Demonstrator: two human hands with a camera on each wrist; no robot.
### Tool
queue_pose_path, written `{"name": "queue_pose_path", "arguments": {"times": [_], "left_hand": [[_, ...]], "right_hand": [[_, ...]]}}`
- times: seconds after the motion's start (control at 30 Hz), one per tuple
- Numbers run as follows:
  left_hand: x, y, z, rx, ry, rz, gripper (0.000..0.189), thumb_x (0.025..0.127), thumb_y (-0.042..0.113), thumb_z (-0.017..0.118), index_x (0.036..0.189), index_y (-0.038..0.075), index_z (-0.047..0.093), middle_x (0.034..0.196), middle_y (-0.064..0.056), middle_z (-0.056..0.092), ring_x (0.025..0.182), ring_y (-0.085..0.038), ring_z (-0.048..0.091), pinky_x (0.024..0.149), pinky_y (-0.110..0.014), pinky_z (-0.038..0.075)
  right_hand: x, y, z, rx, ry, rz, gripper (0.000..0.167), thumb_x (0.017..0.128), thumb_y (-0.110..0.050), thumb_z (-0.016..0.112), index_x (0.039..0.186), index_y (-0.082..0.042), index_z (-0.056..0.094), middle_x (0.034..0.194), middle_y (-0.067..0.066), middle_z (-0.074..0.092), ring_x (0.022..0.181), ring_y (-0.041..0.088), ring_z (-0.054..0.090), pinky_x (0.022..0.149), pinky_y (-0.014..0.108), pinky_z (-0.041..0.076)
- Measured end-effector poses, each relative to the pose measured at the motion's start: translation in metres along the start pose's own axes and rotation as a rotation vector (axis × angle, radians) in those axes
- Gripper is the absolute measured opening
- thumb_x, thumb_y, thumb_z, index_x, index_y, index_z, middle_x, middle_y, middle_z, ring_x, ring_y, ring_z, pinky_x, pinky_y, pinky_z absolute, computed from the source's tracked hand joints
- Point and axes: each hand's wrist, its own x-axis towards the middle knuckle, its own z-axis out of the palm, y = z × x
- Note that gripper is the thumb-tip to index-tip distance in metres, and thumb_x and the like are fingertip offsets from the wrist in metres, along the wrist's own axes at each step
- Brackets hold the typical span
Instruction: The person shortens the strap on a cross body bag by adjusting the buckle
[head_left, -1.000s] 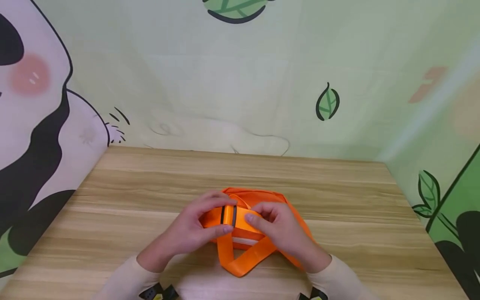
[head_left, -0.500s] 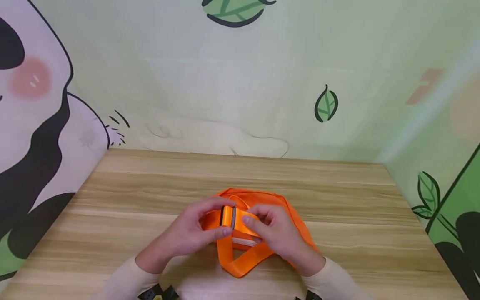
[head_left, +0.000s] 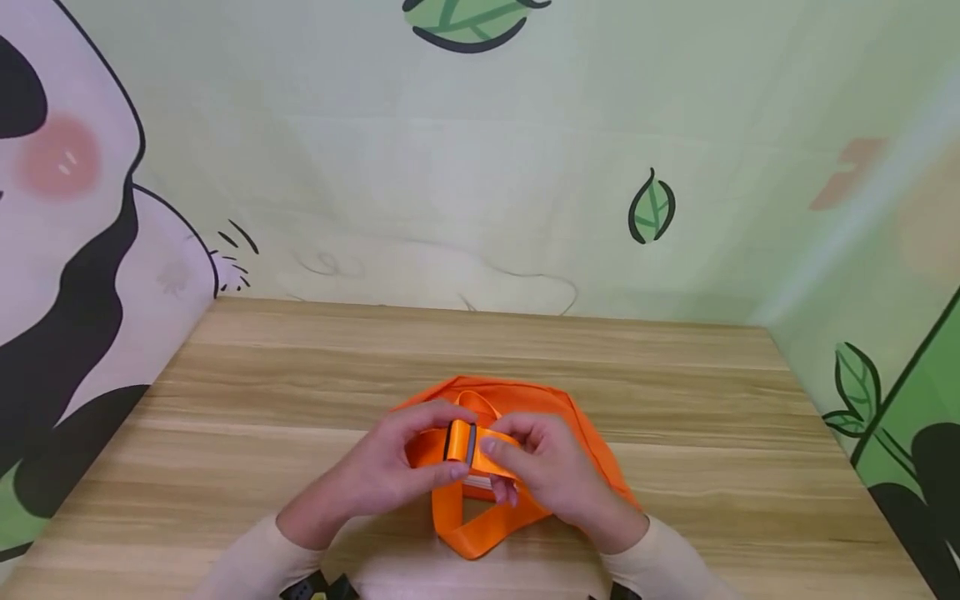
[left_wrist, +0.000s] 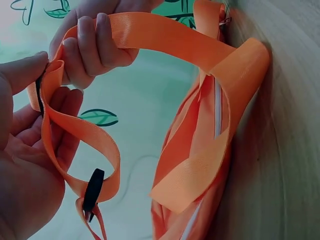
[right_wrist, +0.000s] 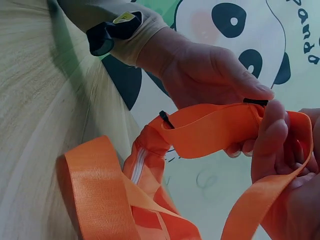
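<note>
A black strap slider [head_left: 471,444] sits on the orange webbing strap [head_left: 489,440], just above the orange bag [head_left: 536,402]. My left hand [head_left: 386,458] pinches the slider at its edges, thumb on the near side and fingers on the far side. Close beside it, my right hand [head_left: 555,462] grips the strap between thumb and curled fingers. In the left wrist view a strap loop [left_wrist: 107,145] hangs below the left hand and runs through a second black buckle [left_wrist: 94,190]. The bag's white zipper [left_wrist: 218,107] shows behind the crossing straps.
The bag lies on a wood-grain table [head_left: 300,350]. A pale green wall covering [head_left: 375,150] with printed leaves and a panda rises behind the table and at both sides. A folded strap end [right_wrist: 100,185] stands close to the tabletop.
Both hands have stayed together, with the slider shifting slightly nearer and to the right. The right hand's fingertips now show beneath the strap. More of the bag's left side is visible.
</note>
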Motion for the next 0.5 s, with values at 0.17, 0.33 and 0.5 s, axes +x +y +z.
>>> {"name": "queue_pose_path", "arguments": {"times": [0.17, 0.33, 0.5], "left_hand": [[-0.0006, -0.002, 0.0008, -0.033, 0.021, -0.009, 0.041, 0.095, 0.006, 0.082, 0.133, 0.01, 0.07, 0.122, -0.01, 0.073, 0.105, -0.016, 0.068, 0.089, -0.029, 0.061], [-0.0022, -0.0006, -0.001, -0.075, 0.038, -0.087, 0.043, 0.096, 0.008, 0.081, 0.137, 0.01, 0.068, 0.127, -0.012, 0.072, 0.1, -0.017, 0.07, 0.085, -0.031, 0.064], [-0.0039, -0.0009, -0.0052, -0.095, 0.077, -0.094, 0.042, 0.097, 0.006, 0.079, 0.137, 0.008, 0.067, 0.129, -0.014, 0.07, 0.1, -0.018, 0.071, 0.086, -0.031, 0.064]], "right_hand": [[0.0018, -0.0013, 0.0001, -0.088, 0.022, 0.007, 0.02, 0.106, -0.014, 0.069, 0.101, 0.004, 0.072, 0.063, 0.002, 0.058, 0.049, 0.009, 0.052, 0.048, 0.02, 0.046], [0.0007, -0.001, -0.001, -0.24, 0.076, -0.021, 0.017, 0.104, -0.016, 0.074, 0.111, -0.001, 0.074, 0.08, 0.007, 0.065, 0.062, 0.01, 0.056, 0.057, 0.021, 0.05], [-0.0049, 0.0018, -0.0036, -0.512, 0.125, -0.215, 0.042, 0.091, -0.02, 0.089, 0.129, -0.013, 0.071, 0.115, 0.001, 0.074, 0.094, 0.012, 0.064, 0.079, 0.025, 0.059]]}}
